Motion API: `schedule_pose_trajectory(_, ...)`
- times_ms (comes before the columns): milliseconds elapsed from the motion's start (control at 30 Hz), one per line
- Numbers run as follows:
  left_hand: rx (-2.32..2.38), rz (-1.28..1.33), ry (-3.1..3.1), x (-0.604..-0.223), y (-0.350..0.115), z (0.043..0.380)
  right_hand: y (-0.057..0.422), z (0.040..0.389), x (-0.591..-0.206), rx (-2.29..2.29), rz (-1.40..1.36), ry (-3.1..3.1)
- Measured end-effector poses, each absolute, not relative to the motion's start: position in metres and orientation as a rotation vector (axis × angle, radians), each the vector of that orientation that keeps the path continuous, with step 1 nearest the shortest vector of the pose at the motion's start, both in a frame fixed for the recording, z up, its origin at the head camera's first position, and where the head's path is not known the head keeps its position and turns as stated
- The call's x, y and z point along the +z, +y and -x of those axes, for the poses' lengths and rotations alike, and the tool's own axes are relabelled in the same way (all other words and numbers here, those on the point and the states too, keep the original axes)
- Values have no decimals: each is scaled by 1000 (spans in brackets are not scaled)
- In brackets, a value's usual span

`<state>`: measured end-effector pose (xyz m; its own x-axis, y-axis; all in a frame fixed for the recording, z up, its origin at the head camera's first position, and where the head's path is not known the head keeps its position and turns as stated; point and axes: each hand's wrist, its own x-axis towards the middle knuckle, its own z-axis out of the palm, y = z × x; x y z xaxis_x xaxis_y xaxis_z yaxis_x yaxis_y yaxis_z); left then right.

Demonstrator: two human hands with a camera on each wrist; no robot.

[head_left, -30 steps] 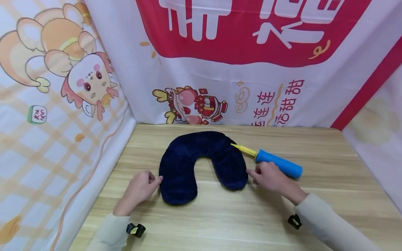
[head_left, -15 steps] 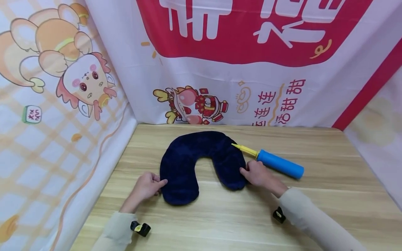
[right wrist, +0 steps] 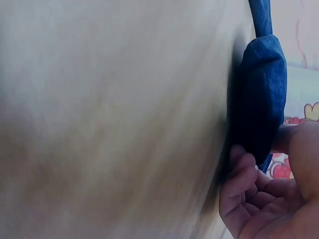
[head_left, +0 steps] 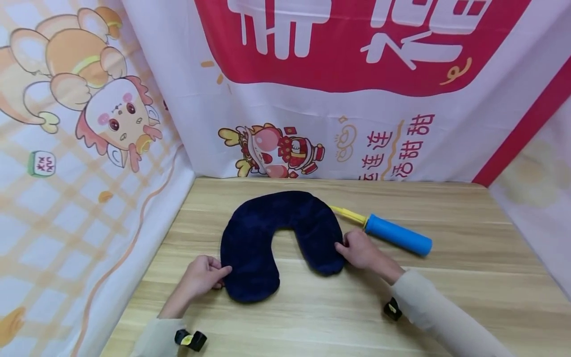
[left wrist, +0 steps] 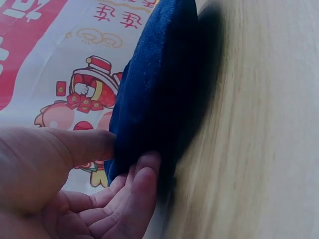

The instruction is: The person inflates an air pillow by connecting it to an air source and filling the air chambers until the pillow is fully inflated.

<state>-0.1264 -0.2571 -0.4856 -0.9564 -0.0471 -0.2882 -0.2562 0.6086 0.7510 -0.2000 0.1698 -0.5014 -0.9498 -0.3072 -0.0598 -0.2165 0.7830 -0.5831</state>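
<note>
A dark navy U-shaped neck pillow [head_left: 250, 248] lies flat in the middle of the head view, its opening facing the person. My left hand [head_left: 204, 275] pinches the outer edge of its left arm, thumb on top and fingers beneath. In the left wrist view the thumb and fingers [left wrist: 144, 184] close on the plush edge [left wrist: 144, 94]. On the other side my right hand [head_left: 359, 249] pinches the outer edge of the right arm. The right wrist view shows fingers [right wrist: 239, 184] under the pillow end [right wrist: 264, 94], the thumb partly hidden behind it.
A blue hand pump [head_left: 398, 235] with a yellow nozzle [head_left: 348, 214] lies right of the pillow, its tip close to the pillow's edge. The wooden table [head_left: 321, 317] is bordered by a printed cloth at the back [head_left: 285, 109] and another at the left [head_left: 89, 198].
My right hand has come left onto the pillow's edge, and both hands now pinch it. The pillow has shifted slightly left and toward the person, away from the pump nozzle.
</note>
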Motion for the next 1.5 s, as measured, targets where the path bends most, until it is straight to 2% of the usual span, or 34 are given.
schedule_pose_trajectory(267, 1211, 233, 2612, -482, -264, 121, 165, 171, -492, -889, 492, 2749)
schedule_pose_trajectory(433, 1172, 206, 2611, -478, -270, 114, 169, 157, -482, -861, 444, 2676)
schedule_pose_trajectory(567, 1121, 206, 2622, -475, -272, 106, 170, 170, -478, -862, 383, 2741)
schedule_pose_trajectory(800, 1120, 152, 2768, -480, -263, 111, 166, 209, -496, -901, 321, 2828)
schedule_pose_trajectory(1033, 1156, 171, 2751, -483, -264, 116, 170, 215, -504, -958, 553, 2837)
schedule_pose_trajectory(1233, 1154, 164, 2755, -484, -269, 125, 178, 219, -508, -947, 600, 2768)
schedule_pose_trajectory(1367, 1126, 119, 2801, -483, -275, 137, 176, 205, -508, -982, 655, 2758)
schedule_pose_trajectory(1500, 1150, 83, 2850, -486, -283, 154, 166, 178, -493, -996, 640, 2739)
